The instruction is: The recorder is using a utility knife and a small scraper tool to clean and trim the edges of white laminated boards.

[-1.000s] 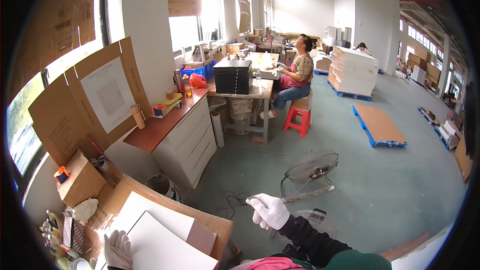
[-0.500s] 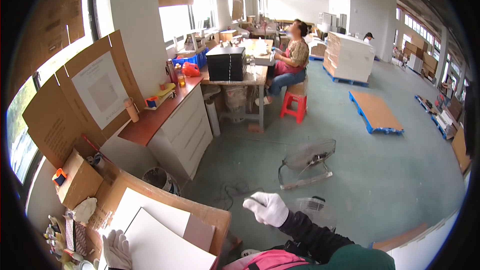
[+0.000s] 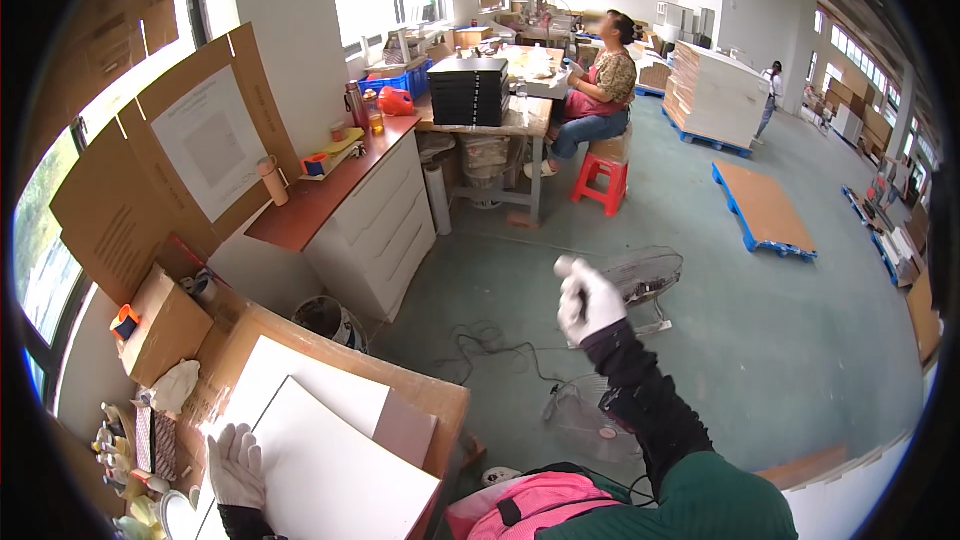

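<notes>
My left hand (image 3: 237, 465), in a white glove, lies with its fingers stretched out at the left edge of a large white sheet (image 3: 345, 465). That sheet is on top of another white sheet (image 3: 330, 375), which sits on a brown cardboard-topped table (image 3: 425, 395). A grey-brown board (image 3: 405, 430) shows at their right side. My right hand (image 3: 590, 302), also gloved in white, is raised over the floor, well away from the table. Its fingers are curled closed and slightly blurred. Whatever they may hold is hidden.
A floor fan (image 3: 645, 275) and trailing cables (image 3: 490, 345) lie beyond the table. Left of the sheets are a cardboard box (image 3: 165, 325) and several bottles (image 3: 112, 450). A white drawer cabinet (image 3: 375, 215) stands ahead. Farther off, a person (image 3: 605, 80) sits on a red stool (image 3: 600, 183).
My right hand has swung up and to the right, away from the table, and its arm is more extended. My left hand stays by the sheet. The view has shifted slightly.
</notes>
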The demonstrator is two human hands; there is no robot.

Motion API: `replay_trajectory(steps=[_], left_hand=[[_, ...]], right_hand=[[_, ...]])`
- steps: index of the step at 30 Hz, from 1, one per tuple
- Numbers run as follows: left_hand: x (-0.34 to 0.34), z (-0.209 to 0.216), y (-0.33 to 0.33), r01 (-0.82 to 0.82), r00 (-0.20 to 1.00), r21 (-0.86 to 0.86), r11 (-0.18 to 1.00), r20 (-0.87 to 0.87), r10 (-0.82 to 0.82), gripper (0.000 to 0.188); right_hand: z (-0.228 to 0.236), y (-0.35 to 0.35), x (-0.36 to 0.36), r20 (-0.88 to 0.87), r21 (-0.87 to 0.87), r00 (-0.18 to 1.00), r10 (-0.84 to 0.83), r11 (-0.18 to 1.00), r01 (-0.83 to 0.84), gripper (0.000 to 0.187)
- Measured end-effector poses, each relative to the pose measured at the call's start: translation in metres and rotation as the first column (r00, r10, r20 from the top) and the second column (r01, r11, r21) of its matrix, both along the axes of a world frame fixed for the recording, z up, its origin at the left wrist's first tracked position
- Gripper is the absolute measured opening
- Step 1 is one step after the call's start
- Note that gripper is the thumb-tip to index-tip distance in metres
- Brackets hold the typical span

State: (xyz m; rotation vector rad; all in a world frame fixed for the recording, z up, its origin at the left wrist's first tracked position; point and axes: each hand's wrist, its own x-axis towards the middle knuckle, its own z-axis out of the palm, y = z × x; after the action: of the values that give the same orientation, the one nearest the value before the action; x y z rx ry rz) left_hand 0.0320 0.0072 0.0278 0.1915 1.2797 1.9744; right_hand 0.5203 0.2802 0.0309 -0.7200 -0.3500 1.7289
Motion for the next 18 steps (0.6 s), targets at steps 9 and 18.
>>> replay_trajectory(steps=[9,18], left_hand=[[-0.005,-0.004,-0.003,0.030,0.999,0.041,0.999,0.023,-0.031,0.046],[-0.008,-0.008,0.000,0.084,0.996,0.032,0.996,0.003,-0.084,0.054]], right_hand=[[-0.043,-0.030,-0.055,0.038,0.114,0.952,0.303,0.945,-0.306,0.032],[-0.063,-0.066,-0.069,0.107,-0.010,0.928,0.356,0.934,-0.357,0.024]])
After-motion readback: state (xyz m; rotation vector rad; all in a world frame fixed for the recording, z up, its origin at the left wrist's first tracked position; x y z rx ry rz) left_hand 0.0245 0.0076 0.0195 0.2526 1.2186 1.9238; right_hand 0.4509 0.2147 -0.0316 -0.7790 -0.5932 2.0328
